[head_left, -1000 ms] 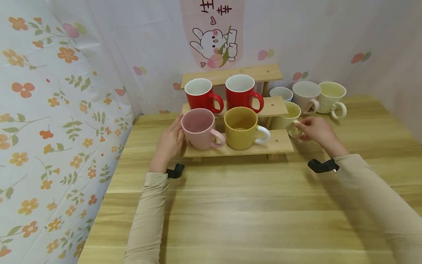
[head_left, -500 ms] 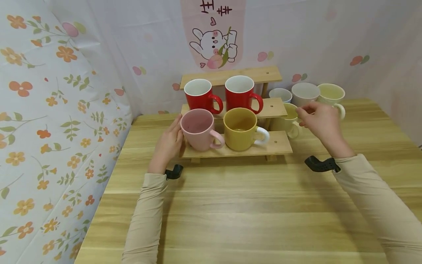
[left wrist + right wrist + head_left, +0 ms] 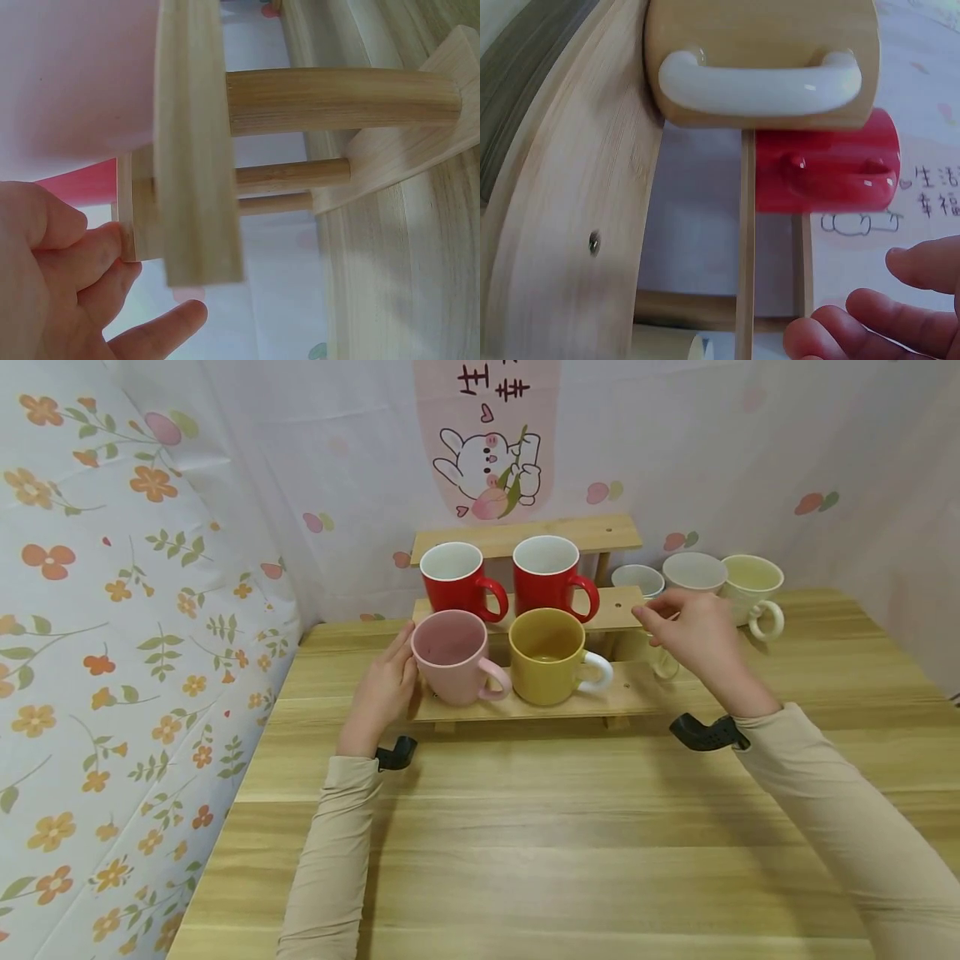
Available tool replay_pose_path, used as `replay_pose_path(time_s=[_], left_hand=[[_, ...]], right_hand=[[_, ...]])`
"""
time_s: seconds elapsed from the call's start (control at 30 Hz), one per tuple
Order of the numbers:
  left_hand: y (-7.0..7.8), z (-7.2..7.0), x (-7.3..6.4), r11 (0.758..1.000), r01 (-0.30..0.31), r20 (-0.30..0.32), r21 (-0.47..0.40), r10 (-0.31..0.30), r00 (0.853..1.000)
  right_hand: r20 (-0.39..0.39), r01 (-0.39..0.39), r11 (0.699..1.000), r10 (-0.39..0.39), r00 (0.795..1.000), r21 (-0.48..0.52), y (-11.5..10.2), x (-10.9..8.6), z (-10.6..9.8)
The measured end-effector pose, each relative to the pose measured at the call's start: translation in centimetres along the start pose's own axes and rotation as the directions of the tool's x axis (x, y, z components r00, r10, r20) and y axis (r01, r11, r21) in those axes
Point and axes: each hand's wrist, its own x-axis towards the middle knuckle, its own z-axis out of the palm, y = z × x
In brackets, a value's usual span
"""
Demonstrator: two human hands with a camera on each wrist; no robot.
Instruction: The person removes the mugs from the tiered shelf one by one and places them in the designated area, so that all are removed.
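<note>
Red mugs [image 3: 453, 589]: two
Pink mug [image 3: 452, 672]: one
Yellow mug [image 3: 546, 675]: one
Pale cups [image 3: 742, 597], right: four
Shelf boards [image 3: 592, 534]: three
Hands [image 3: 380, 697]: two

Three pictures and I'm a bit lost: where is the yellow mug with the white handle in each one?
Head view: just right of centre, the yellow mug stands on the front shelf, beside the pink mug.
Left wrist view: not in it.
Right wrist view: top middle, reaching the upper edge, its white handle towards the camera.
Shared landmark: the wooden rack, which shows in all three views.
</note>
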Motion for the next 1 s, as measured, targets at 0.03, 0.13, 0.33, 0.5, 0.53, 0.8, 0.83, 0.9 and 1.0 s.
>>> replay_pose_path(time_s=[0.03, 0.13, 0.33, 0.5, 0.53, 0.8, 0.83, 0.9, 1.0], left_hand=[[0.0, 0.0, 0.0, 1.0, 0.0, 0.001, 0.002, 0.0, 1.0], [0.0, 0.0, 0.0, 1.0, 0.002, 0.002, 0.004, -0.002, 1.0], [0.0, 0.0, 0.1, 1.0, 0.01, 0.001, 0.002, -0.01, 1.0], [0.0, 0.0, 0.1, 1.0, 0.013, 0.005, 0.002, -0.013, 1.0], [0.0, 0.0, 0.1, 1.0, 0.013, 0.006, 0.001, -0.013, 1.0], [-0.1, 0.0, 0.0, 1.0, 0.011, 0.001, 0.002, -0.011, 1.0], [-0.1, 0.0, 0.0, 1.0, 0.011, 0.001, 0.003, -0.011, 1.0], [-0.1, 0.0, 0.0, 1.0, 0.012, 0.001, 0.005, -0.012, 1.0], [-0.1, 0.0, 0.0, 1.0, 0.011, 0.001, 0.005, -0.011, 1.0]], right_hand=[[-0.003, 0.006, 1.0, -0.006, 1.0, -0.003, -0.2, 0.1, 0.1], [-0.004, 0.012, 1.0, -0.012, 1.0, -0.021, -0.8, 0.3, 0.2], [0.057, -0.017, 0.999, 0.019, 0.998, -0.036, -2.0, 1.2, 0.1], [0.109, -0.018, 0.999, 0.022, 0.994, -0.036, -2.9, 1.9, 0.2], [0.126, -0.019, 1.0, 0.021, 0.992, -0.021, -3.0, 2.1, 0.2], [0.247, -0.018, 1.0, 0.016, 0.969, 0.005, -4.1, 3.3, 0.4], [0.258, -0.014, 1.0, 0.016, 0.966, -0.01, -4.2, 3.5, 0.5], [0.279, -0.003, 1.0, 0.01, 0.96, -0.026, -4.5, 3.7, 0.6], [0.303, 0.006, 1.0, 0.003, 0.953, -0.028, -4.9, 4.1, 0.8]])
